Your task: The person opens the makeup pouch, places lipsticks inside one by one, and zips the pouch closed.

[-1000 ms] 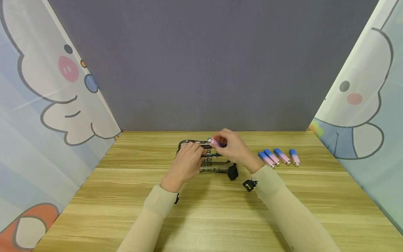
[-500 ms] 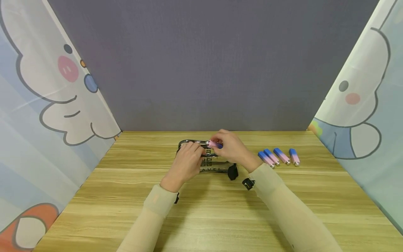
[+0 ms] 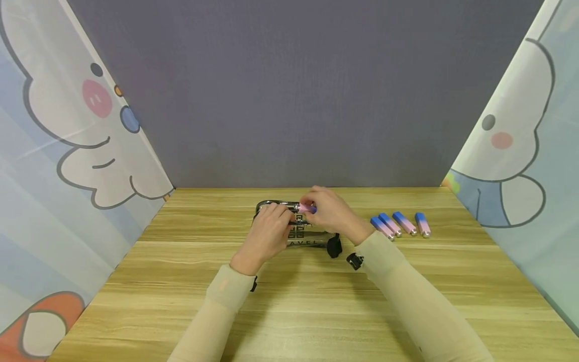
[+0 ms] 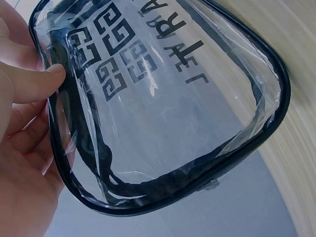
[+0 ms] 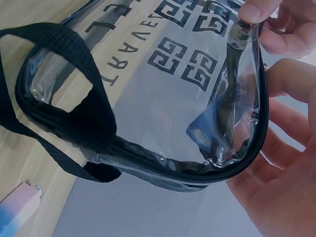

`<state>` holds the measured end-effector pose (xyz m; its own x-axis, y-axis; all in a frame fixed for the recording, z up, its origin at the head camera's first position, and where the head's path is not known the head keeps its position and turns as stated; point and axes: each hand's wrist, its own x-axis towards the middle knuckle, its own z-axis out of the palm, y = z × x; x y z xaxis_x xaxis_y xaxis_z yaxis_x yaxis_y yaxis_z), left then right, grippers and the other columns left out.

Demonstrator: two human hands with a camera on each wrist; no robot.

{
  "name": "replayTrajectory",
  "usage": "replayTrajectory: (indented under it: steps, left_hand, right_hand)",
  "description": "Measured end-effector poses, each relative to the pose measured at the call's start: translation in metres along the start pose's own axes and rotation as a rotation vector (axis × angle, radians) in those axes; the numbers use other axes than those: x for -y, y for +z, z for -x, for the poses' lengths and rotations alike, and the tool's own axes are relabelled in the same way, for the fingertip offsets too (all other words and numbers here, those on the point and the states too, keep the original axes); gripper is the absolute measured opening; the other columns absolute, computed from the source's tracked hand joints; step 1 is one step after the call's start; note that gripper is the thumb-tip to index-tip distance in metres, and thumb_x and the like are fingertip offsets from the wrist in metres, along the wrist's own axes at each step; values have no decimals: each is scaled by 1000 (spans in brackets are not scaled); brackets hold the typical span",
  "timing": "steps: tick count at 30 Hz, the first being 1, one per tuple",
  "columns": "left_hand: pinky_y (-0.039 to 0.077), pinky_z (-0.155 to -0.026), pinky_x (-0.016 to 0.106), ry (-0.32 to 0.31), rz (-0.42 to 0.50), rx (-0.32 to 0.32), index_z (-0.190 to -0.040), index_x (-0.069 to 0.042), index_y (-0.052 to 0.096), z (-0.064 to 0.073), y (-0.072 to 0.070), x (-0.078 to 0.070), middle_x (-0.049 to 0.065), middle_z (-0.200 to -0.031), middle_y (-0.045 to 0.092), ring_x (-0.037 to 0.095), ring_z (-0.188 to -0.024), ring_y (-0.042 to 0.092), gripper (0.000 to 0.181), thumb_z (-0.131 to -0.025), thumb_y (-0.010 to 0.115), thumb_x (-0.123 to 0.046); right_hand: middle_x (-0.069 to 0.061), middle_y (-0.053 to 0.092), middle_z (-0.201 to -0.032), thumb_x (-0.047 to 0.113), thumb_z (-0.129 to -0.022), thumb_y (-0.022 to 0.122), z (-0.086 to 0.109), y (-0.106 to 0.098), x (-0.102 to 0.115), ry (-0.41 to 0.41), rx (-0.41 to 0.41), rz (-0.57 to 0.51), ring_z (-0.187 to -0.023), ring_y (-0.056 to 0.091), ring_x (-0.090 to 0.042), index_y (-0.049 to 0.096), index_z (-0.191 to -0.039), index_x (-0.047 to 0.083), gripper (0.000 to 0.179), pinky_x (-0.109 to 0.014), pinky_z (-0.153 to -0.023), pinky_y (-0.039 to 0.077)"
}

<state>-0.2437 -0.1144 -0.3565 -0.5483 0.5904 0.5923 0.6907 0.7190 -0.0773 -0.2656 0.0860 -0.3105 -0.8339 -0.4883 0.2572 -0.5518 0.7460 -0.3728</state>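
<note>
While the fingers of my left hand (image 3: 266,227) grip the clear bag (image 3: 299,234) by its rim, those of my right hand (image 3: 333,211) pinch a pink-and-blue tube (image 3: 305,207), which has shifted slightly lower and leftward at the mouth; I judge it partly inside. Four other tubes (image 3: 404,223) lie rightward on the wood-grain bench (image 3: 298,311), before a grey wall (image 3: 303,95) and cartoon-printed side panels (image 3: 50,100).

Clear blk-trimmed TRAVEL bag (image 3: 302,234), silver-tipped pink/blue tube (image 3: 305,207) held horiz. at its top
</note>
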Motion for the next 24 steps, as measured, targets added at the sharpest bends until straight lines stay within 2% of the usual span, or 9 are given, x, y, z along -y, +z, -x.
replayTrajectory:
  steps: [11, 24]
  left_hand:
    - [46, -81, 40, -2, 13, -3, -95, -7, 67, 0, -1, 0, 6, -95, 63, 25, -90, 58, 17, -85, 79, -2]
    - [46, -80, 40, 5, 9, -12, -95, -7, 67, -1, 0, -1, 6, -93, 62, 25, -88, 57, 17, -84, 79, -2]
  right_hand:
    - [-6, 65, -108, 14, -88, 76, -2, -4, 4, 43, 36, 29, -87, 57, -20, 74, -115, 5, 29, -36, -75, 49]
    - [-4, 64, -105, 13, -89, 75, -2, -4, 3, 33, 48, 19, -84, 56, -18, 74, -116, 5, 28, -34, -73, 48]
